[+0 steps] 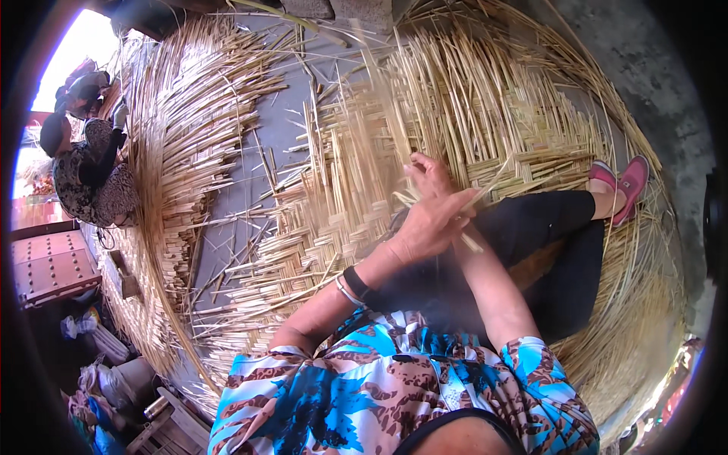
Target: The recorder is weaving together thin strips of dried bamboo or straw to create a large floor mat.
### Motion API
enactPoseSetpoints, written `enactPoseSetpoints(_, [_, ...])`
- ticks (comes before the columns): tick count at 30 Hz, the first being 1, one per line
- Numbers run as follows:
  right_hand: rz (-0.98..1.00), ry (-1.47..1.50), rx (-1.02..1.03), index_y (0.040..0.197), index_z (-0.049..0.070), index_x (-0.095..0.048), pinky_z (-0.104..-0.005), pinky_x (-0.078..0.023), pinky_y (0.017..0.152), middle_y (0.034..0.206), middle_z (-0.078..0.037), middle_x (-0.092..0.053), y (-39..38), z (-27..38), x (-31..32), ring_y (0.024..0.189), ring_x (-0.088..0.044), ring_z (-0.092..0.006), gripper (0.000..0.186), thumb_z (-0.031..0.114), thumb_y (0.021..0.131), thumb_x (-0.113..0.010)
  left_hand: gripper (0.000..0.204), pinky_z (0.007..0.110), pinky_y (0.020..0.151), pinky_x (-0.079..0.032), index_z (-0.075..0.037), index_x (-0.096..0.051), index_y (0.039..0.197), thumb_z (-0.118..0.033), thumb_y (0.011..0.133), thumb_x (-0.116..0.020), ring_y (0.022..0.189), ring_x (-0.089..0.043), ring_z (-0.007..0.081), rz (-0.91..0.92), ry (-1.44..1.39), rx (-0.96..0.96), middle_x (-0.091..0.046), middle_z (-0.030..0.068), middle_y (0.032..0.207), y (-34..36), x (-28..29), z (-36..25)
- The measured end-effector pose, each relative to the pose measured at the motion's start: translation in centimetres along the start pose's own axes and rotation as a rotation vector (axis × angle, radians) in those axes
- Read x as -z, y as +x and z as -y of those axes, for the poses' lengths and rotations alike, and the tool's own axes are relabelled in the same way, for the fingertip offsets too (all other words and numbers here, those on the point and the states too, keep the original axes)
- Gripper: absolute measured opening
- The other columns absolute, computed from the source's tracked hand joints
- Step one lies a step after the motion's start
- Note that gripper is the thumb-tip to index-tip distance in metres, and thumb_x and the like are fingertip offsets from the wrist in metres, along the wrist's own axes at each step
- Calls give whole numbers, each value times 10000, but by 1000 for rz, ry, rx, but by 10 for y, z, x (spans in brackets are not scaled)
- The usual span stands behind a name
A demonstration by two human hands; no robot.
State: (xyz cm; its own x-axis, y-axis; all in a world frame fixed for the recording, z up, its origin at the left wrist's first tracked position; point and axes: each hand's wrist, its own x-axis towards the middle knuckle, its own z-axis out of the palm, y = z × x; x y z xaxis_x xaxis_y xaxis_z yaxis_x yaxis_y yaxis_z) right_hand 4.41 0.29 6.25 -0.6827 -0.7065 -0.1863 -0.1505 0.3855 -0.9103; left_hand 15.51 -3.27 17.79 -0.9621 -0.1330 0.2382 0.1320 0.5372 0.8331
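Note:
My left hand (428, 227), with a black band and a bracelet at its wrist, crosses in front of my right forearm. Its fingers are closed around a flattened pale reed strip (494, 180), whose short end pokes out below the hand. Just beyond, my right hand (434, 178) is curled with thumb and forefinger close together on long reeds (383, 98) that rise away from it, smeared by motion. Under and ahead of both hands spreads a partly woven reed mat (334, 220), herringbone near me, with loose reed ends standing out at its far side.
My outstretched leg in dark trousers lies over the mat, ending in a pink shoe (631, 186). At left, a person (87, 171) crouches beside another reed mat (178, 121). Long loose reeds (637, 334) lie at right. A reddish studded chest (53, 265) and bags (114, 379) stand lower left.

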Motion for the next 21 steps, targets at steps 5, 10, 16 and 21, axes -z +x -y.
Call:
enactPoseSetpoints(5, [376,501,244,1211,27,-542,-331,-429,949,1147,-115,-547,-15,-10,10,1091,-516,-190,402,209,866,-638,550,380,811,-511,-49,-498,1325,48,792,-592,942,-623,329,-193,105,-86,-628,138,1019,1,7,14])
enactPoseSetpoints(10, [355,290,283,1114,23,-584,-405,-491,789,965,-139,-642,-10,-7,6,933,-624,-264,299,257,935,-529,343,347,908,-465,-34,-537,1236,-128,914,-610,1071,-567,188,-486,-319,205,-613,118,1118,8,41,54])
enactPoseSetpoints(16, [25,-398,83,988,36,-603,-440,-494,658,814,-196,-651,-6,7,-7,743,-632,-373,162,127,924,-485,440,354,975,-430,-47,-466,1303,-205,927,-630,1151,-527,194,-1067,-511,721,-554,106,1235,-48,91,135])
enactPoseSetpoints(21, [-256,-349,362,1012,66,-658,-443,-489,812,930,-164,-676,-10,9,10,910,-633,-349,192,61,881,-518,363,314,752,-496,-35,-514,1184,-191,896,-671,913,-594,162,-1115,-632,1060,-607,78,1043,-126,89,167])
